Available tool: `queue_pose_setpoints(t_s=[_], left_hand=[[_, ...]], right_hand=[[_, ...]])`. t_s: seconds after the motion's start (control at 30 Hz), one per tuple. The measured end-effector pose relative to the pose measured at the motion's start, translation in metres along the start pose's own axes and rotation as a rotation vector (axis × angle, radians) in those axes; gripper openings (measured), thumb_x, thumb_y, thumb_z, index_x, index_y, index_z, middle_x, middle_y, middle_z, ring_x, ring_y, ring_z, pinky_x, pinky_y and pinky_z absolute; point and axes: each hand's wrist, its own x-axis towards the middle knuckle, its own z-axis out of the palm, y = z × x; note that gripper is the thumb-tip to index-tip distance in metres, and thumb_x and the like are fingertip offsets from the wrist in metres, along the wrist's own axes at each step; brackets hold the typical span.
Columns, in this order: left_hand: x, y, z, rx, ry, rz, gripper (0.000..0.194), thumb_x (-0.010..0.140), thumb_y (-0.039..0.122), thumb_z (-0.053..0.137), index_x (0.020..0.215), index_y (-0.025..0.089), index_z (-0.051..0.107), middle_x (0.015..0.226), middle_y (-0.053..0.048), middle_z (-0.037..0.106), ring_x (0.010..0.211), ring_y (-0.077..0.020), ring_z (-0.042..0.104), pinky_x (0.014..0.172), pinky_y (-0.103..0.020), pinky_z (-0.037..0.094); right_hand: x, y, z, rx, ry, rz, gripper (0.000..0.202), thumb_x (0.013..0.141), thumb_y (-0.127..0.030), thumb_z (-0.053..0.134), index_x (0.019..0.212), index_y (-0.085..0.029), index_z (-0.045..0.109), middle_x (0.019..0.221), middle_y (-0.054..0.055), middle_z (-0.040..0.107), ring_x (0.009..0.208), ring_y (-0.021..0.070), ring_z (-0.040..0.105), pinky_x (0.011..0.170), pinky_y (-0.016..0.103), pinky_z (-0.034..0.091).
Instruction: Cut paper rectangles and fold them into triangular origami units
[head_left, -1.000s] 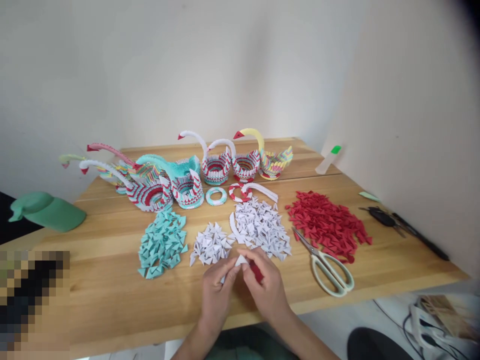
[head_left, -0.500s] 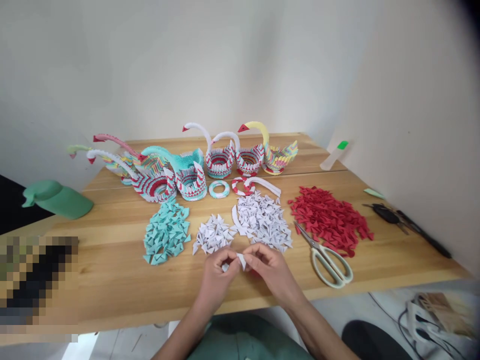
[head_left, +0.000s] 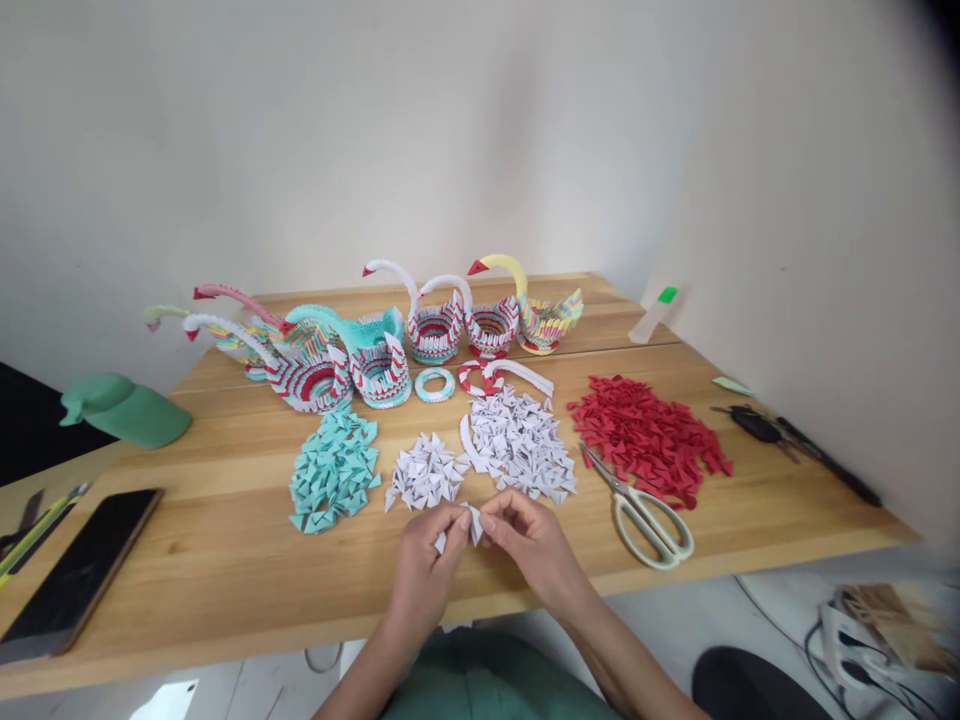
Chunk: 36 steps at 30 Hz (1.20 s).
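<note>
My left hand [head_left: 429, 555] and my right hand [head_left: 536, 550] meet low over the near edge of the table. Between their fingertips is a small white folded-paper triangle [head_left: 475, 526], pinched from both sides. Another white paper piece [head_left: 440, 543] shows under the fingers of my left hand; whether the two are joined I cannot tell. Just beyond my hands lie a small heap of white paper triangles [head_left: 426, 474] and a larger white heap [head_left: 521, 445]. Teal triangles [head_left: 335, 470] are heaped to the left, red ones [head_left: 649, 435] to the right.
Several paper swans [head_left: 435, 330] stand along the back. Before them lie a teal-and-white ring [head_left: 435, 384], a red-and-white ring [head_left: 480, 378] and a curved white paper strip [head_left: 525, 375]. Scissors [head_left: 645, 520] rest at right, a phone [head_left: 82, 570] at left, near a green bottle-like object [head_left: 127, 410].
The view has shifted a little, bringing the phone at left into clear sight. Both hands keep their pinch on the white triangle, its tilt slightly changed.
</note>
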Motion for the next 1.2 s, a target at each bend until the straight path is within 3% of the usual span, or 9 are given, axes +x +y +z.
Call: queue_pose_setpoints(t_s=[0.37, 0.57, 0.7, 0.9, 1.03, 1.2], left_hand=[[0.006, -0.007, -0.004, -0.192, -0.055, -0.103, 0.025, 0.083, 0.028, 0.057, 0.061, 0.016, 0.059, 0.058, 0.0, 0.058, 0.059, -0.0129, 0.051, 0.06, -0.022, 0.039], [0.007, -0.003, -0.006, -0.198, -0.04, -0.111, 0.029, 0.088, 0.03, 0.052, 0.063, 0.016, 0.058, 0.058, 0.001, 0.056, 0.059, -0.0126, 0.052, 0.059, -0.022, 0.041], [0.008, -0.002, -0.003, -0.012, 0.061, -0.008, 0.026, 0.088, 0.024, 0.054, 0.064, 0.016, 0.06, 0.059, 0.001, 0.06, 0.057, -0.0126, 0.054, 0.058, -0.022, 0.041], [0.011, -0.007, 0.003, 0.254, 0.263, 0.284, 0.015, 0.088, 0.015, 0.057, 0.078, 0.016, 0.069, 0.065, -0.001, 0.069, 0.058, -0.0131, 0.06, 0.06, -0.023, 0.044], [0.012, -0.009, 0.005, 0.342, 0.248, 0.398, 0.013, 0.088, 0.012, 0.058, 0.084, 0.015, 0.07, 0.07, -0.004, 0.071, 0.062, -0.0151, 0.062, 0.062, -0.025, 0.046], [0.009, -0.012, 0.005, 0.441, 0.187, 0.408, 0.015, 0.087, 0.012, 0.058, 0.088, 0.018, 0.071, 0.075, -0.006, 0.073, 0.068, -0.0183, 0.064, 0.067, -0.029, 0.047]], right_hand=[[0.002, -0.001, 0.001, 0.0, -0.038, -0.055, 0.021, 0.086, -0.038, 0.064, 0.083, -0.017, 0.067, 0.073, 0.0, 0.063, 0.07, 0.0143, 0.056, 0.068, 0.025, 0.042], [0.008, -0.008, 0.001, -0.04, -0.054, -0.116, 0.017, 0.087, -0.034, 0.063, 0.082, -0.018, 0.067, 0.072, 0.0, 0.065, 0.069, 0.0142, 0.06, 0.067, 0.025, 0.045], [0.009, -0.008, 0.001, -0.179, -0.018, -0.183, 0.014, 0.09, -0.029, 0.059, 0.088, -0.02, 0.068, 0.078, 0.001, 0.066, 0.073, 0.015, 0.061, 0.068, 0.025, 0.047], [0.006, -0.008, 0.0, -0.55, 0.023, -0.533, 0.022, 0.091, -0.018, 0.057, 0.113, -0.021, 0.062, 0.096, 0.006, 0.066, 0.089, 0.019, 0.061, 0.08, 0.032, 0.049], [0.006, -0.009, 0.0, -0.693, 0.067, -0.611, 0.031, 0.091, -0.014, 0.052, 0.121, -0.021, 0.058, 0.095, 0.008, 0.065, 0.09, 0.0205, 0.061, 0.079, 0.034, 0.05], [0.007, -0.011, 0.003, -0.833, 0.125, -0.652, 0.029, 0.091, -0.01, 0.046, 0.114, -0.019, 0.062, 0.088, 0.008, 0.065, 0.083, 0.0211, 0.06, 0.073, 0.033, 0.05]])
